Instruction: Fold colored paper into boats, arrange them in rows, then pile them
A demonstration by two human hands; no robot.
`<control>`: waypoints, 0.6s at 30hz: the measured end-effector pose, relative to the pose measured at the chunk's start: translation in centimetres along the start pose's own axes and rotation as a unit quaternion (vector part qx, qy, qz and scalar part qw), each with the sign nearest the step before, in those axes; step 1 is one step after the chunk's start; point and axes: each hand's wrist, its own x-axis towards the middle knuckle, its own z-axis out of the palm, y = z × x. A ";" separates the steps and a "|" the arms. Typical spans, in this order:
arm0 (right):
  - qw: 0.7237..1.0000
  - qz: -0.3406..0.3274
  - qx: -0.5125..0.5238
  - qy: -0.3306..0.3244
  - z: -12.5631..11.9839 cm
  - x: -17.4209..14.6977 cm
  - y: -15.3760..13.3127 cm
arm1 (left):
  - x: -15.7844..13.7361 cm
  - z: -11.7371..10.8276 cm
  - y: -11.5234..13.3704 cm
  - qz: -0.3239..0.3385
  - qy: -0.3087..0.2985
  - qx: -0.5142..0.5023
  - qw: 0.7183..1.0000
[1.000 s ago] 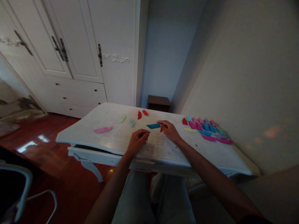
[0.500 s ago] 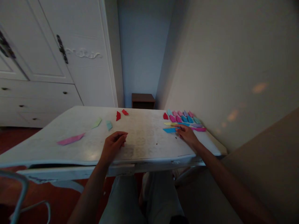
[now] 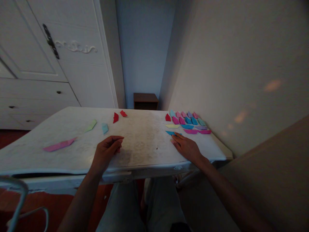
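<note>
A home bedroom: a white panelled wardrobe [image 3: 48, 64] with drawers, wooden floor [image 3: 7, 135], small dark nightstand [image 3: 145, 101].

White marbled worktop [image 3: 145, 135]. Blue paper [image 3: 170, 132] at the right hand [image 3: 187, 148]; pink strip [image 3: 59, 145] at nine o'clock; two red pieces [image 3: 119, 116] at twelve; green piece [image 3: 91, 125].
</note>
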 end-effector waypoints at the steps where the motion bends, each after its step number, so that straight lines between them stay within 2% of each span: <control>1: 1.000 0.000 0.000 0.002 0.1 0.1 0.0 | 0.0 0.0 -0.1 0.003 -0.001 0.000 1.000; 7: 0.999 0.014 0.037 0.034 0.4 0.5 1.0 | -0.1 0.0 0.1 0.007 0.004 -0.004 1.000; 18: 0.998 0.006 0.063 0.028 0.8 1.3 2.8 | -0.2 0.3 0.3 -0.004 0.017 -0.013 1.000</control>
